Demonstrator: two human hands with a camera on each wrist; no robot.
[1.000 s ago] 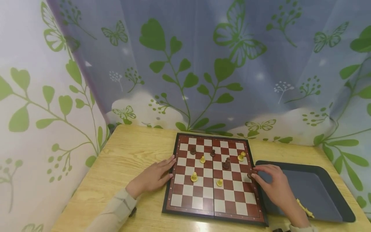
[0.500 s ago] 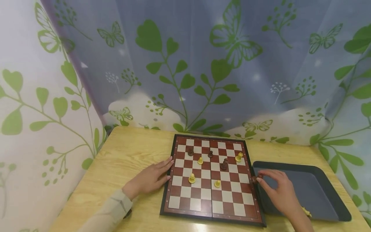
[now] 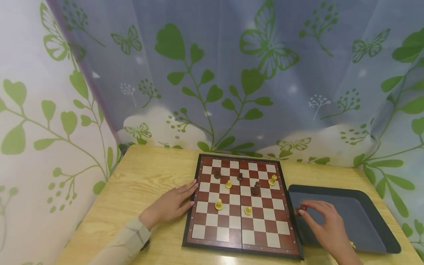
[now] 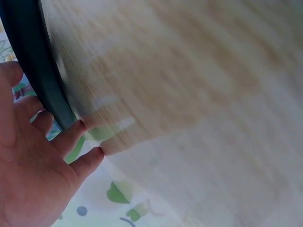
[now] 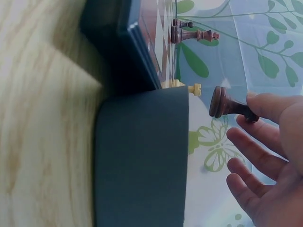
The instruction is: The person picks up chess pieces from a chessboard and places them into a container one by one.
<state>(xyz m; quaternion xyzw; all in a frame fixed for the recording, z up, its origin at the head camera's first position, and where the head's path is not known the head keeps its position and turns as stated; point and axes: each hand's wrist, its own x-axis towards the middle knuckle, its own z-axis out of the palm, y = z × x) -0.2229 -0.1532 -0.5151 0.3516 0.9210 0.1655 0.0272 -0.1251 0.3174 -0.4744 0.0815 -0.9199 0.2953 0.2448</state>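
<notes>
My right hand [image 3: 328, 228] pinches a dark brown chess piece [image 5: 229, 105] by its top between thumb and index finger. The piece tilts sideways beside the board's right edge, over the near left part of a dark tray [image 3: 367, 217]. Its other fingers stay spread away from it in the right wrist view. My left hand [image 3: 170, 204] lies flat on the table, fingertips at the left edge of the chessboard [image 3: 228, 233]. On the board stand several pieces, including a tall dark one [image 3: 255, 188], a cream rook [image 3: 272, 180] and a cream pawn [image 3: 248, 210].
A cream chess piece [image 3: 352, 244] lies in the tray, mostly hidden by my right wrist. The tray sits close along the board's right side. Wooden table [image 3: 149, 165] extends to the left. A leaf-and-butterfly patterned curtain [image 3: 212, 73] hangs behind the table.
My right hand has carried the dark chess piece off the board's right edge, rightward and toward me, to over the tray. My left hand has stayed at the board's left edge.
</notes>
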